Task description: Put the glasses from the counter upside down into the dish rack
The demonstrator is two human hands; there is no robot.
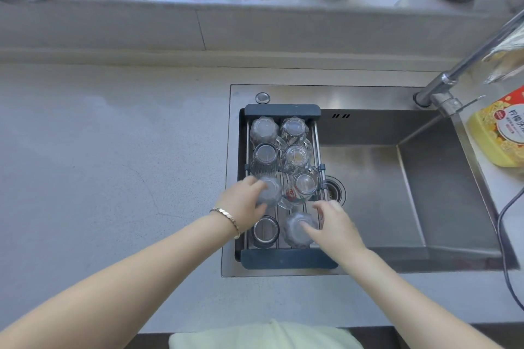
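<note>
A dark-framed dish rack (282,110) spans the left end of the sink and holds several clear glasses, bases up. My left hand (241,204) grips a frosted grey glass (270,193) in the rack's left column, third row. My right hand (334,224) rests its fingers on another frosted glass (297,228) in the nearest row, right column; whether it truly grips it is unclear. A clear glass (265,231) stands beside that one, partly hidden by my left wrist. A glass with a red logo (292,197) lies tilted in the middle.
The steel sink basin (397,193) lies right of the rack, with its drain (336,190) near the rack's edge. A faucet (453,79) and a yellow detergent bottle (502,133) stand at the right. Pots and cloths line the back ledge. The grey counter (113,150) stretches left.
</note>
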